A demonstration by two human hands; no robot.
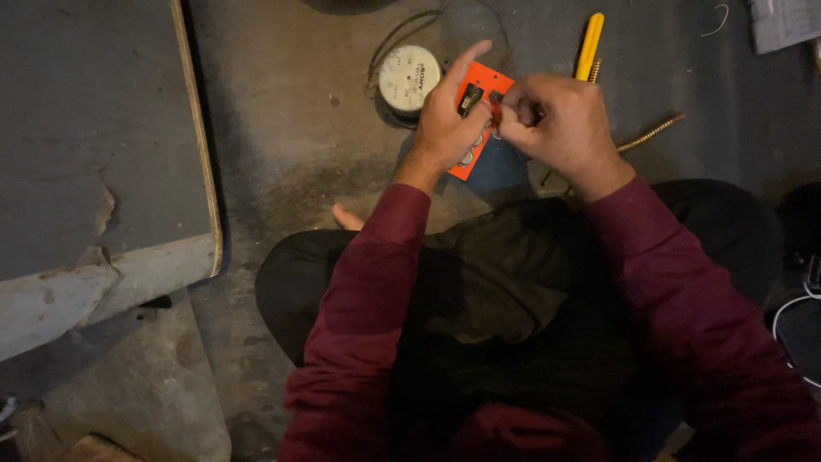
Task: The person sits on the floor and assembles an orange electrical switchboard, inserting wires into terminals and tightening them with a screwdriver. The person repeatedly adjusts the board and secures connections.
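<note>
Both hands were mid-job: the left hand (pixel 445 128) gripped the orange panel (pixel 479 107), the right hand (pixel 560 124) pinched a small part against it.

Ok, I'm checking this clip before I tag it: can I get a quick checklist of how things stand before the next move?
1. Left hand grips orange panel: ok.
2. Right hand pinching at the panel's top edge: ok; what it pinches: cannot tell.
3. Yellow-handled tool lying free on the floor: ok.
4. Round white dial unit clear of both hands: ok.
5. Panel's lower part visible: not ok, hidden by hands.
</note>
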